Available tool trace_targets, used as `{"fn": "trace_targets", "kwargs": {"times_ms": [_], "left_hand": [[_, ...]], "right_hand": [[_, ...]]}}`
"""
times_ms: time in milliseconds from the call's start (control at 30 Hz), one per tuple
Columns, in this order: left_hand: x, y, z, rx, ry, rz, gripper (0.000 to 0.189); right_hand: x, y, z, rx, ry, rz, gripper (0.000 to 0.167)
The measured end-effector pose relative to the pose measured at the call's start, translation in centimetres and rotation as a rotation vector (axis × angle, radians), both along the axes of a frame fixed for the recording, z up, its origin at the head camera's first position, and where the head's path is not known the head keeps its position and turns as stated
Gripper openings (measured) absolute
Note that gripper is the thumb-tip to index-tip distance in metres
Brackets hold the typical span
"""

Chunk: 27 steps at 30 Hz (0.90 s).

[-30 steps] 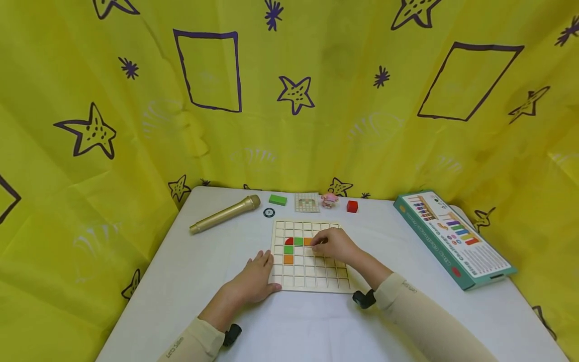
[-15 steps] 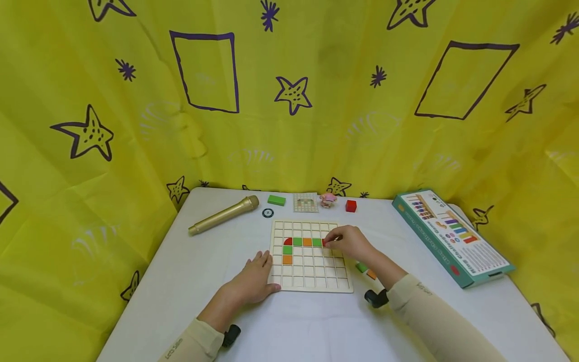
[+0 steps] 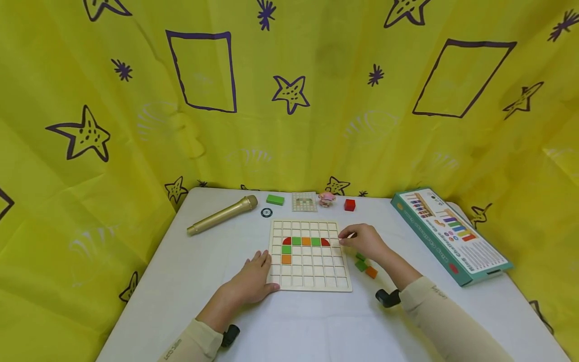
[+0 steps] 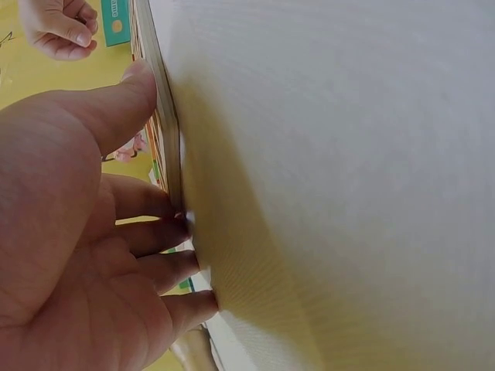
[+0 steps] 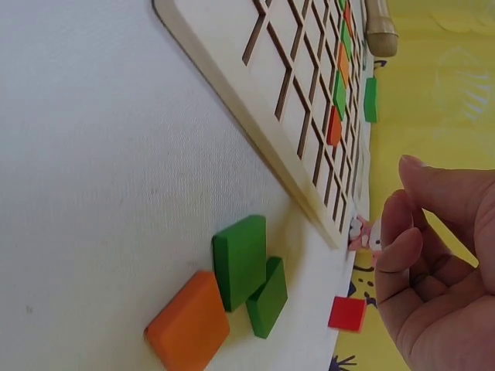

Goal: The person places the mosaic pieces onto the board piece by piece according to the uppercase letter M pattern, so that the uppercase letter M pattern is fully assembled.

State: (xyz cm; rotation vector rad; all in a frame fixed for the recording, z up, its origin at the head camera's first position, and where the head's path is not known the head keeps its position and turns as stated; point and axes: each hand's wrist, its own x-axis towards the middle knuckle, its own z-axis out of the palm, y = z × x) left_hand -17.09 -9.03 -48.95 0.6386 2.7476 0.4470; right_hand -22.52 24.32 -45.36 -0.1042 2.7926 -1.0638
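A wooden grid board (image 3: 312, 289) lies flat on the table with square cells. A row of tiles runs across it from a rounded red tile (image 3: 287, 242) to another rounded red tile (image 3: 325, 242), with green and orange between. Below the left one sit a green tile (image 3: 286, 249) and an orange tile (image 3: 286, 259). My left hand (image 3: 253, 279) rests at the board's left edge, fingers extended and thumb at its lower corner. Over the board's right edge, my right hand (image 3: 365, 240) hovers with loosely bent fingers; nothing shows between them in the right wrist view.
Loose green tiles (image 5: 241, 259) and an orange tile (image 5: 189, 321) lie right of the board. Along the back are a gold microphone (image 3: 221, 216), a green block (image 3: 275, 200), a pattern card (image 3: 304, 202), a pink figurine (image 3: 326, 199) and a red cube (image 3: 350, 204). A game box (image 3: 452, 236) stands right.
A green tile and a rounded red tile have been added to the row's right end. My right hand has let go and moved right, off the tiles. The left hand stays put.
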Motion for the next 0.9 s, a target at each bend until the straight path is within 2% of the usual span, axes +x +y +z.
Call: {"fn": "trace_targets", "kwargs": {"times_ms": [633, 900], "left_hand": [[-0.1, -0.1, 0.1, 0.003, 0.011, -0.015, 0.087], [-0.1, -0.1, 0.0, 0.0, 0.013, -0.016, 0.087]], "right_hand": [[0.8, 3.8, -1.2, 0.041, -0.044, -0.031, 0.014], [1.4, 4.6, -2.1, 0.02, -0.074, -0.052, 0.015]]}}
